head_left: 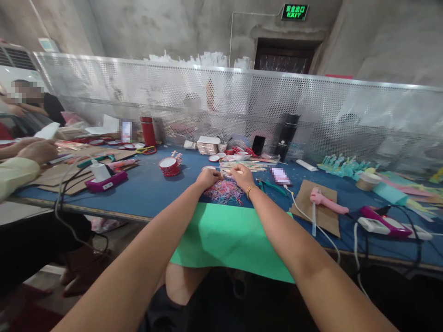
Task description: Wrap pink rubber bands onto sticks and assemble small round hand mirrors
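Note:
My left hand (208, 177) is closed in a pinch above a tangled pile of colourful strings (224, 192). From its fingertips a thin pale stick (222, 168) stands roughly upright. Just to the right, my right hand (244, 177) is also pinched, a short distance from the left; a small pale bit shows at its fingers, too small to name. A gold bracelet (250, 190) circles the right wrist. Below the strings a green sheet (231, 237) hangs over the table's front edge. Behind the hands lie several thin pale sticks (254, 167).
Right of my hands are green-handled pliers (275, 188), a phone (281, 175), a pink glue gun (327, 201) on cardboard and a purple power strip (386, 222). Leftward stand red-rimmed rolls (169, 167) and another purple power strip (106, 181). A co-worker's hand (36, 150) is far left.

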The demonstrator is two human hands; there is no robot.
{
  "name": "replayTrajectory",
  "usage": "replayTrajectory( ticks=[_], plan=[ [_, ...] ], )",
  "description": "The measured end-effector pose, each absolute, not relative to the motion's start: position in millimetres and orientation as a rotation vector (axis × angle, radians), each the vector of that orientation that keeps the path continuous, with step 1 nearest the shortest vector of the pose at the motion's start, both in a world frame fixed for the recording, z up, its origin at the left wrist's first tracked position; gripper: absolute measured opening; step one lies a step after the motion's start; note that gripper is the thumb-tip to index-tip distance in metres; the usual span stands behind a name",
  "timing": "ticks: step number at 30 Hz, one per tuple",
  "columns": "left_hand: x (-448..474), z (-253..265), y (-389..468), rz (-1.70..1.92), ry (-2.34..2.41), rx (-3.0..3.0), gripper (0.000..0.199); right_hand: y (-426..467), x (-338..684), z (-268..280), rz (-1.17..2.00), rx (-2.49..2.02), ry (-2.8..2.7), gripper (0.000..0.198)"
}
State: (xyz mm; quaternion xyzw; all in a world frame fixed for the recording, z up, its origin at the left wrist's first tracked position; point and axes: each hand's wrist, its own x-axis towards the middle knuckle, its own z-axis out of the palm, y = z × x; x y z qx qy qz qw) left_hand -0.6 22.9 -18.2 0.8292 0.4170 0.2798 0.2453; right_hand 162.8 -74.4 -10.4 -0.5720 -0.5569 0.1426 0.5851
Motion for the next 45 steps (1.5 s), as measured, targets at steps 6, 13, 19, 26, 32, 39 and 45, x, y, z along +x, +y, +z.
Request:
replayTrajectory(
  ticks=[6,13,19,26,32,39,45],
  plan=[
    [-1.6,-16.9,22.4,0.760,1.143,2.293,0.030,-75.0,159.8,-9.7,0.399,-1.266,-1.324,0.018],
    [-2.9,-11.4,17.4,0.786,1.117,2.282,0.029,-71.0,161.5,-10.7,0.365,-1.301,-1.264,0.017],
    [-2.7,-10.0,17.2,0.776,1.126,2.302,0.030,-68.2,161.7,-12.2,0.355,-1.270,-1.327,0.017],
    [-1.3,-10.8,19.3,0.751,1.143,2.306,0.032,-70.4,161.0,-9.0,0.372,-1.256,-1.288,0.018],
    [-2.3,-10.8,21.3,0.758,1.127,2.310,0.031,-68.7,160.9,-10.4,0.367,-1.291,-1.310,0.018],
    [-2.5,-10.7,22.1,0.768,1.153,2.298,0.030,-67.2,160.2,-9.6,0.383,-1.243,-1.313,0.017],
    [-2.4,-5.6,18.3,0.764,1.169,2.293,0.036,-68.3,161.2,-7.0,0.368,-1.278,-1.275,0.015]
  ],
)
